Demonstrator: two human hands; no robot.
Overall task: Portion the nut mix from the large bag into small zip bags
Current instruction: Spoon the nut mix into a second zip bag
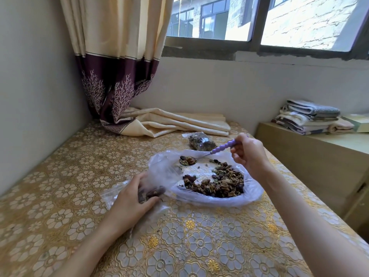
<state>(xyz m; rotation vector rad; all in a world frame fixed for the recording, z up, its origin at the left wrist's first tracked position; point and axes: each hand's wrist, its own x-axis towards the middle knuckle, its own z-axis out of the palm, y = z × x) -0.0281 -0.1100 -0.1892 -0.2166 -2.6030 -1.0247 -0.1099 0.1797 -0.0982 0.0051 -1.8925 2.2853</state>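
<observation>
The large clear bag (253, 193) lies open on the table with a heap of nut mix (219, 183) inside. My right hand (246, 154) grips the purple beaded handle of a spoon (222, 147). The spoon's bowl carries a load of nuts above the bag's far left side. My left hand (132, 198) holds a small clear zip bag (151, 193) at the big bag's left edge, with a few nuts showing inside. A filled small zip bag (201, 141) lies farther back on the table.
The table (79, 176) wears a yellow floral cloth. A cream and purple curtain (119, 76) hangs in the back corner, and its hem (175, 123) lies folded on the table. Folded towels (307, 116) sit on a low cabinet (319, 144) to the right.
</observation>
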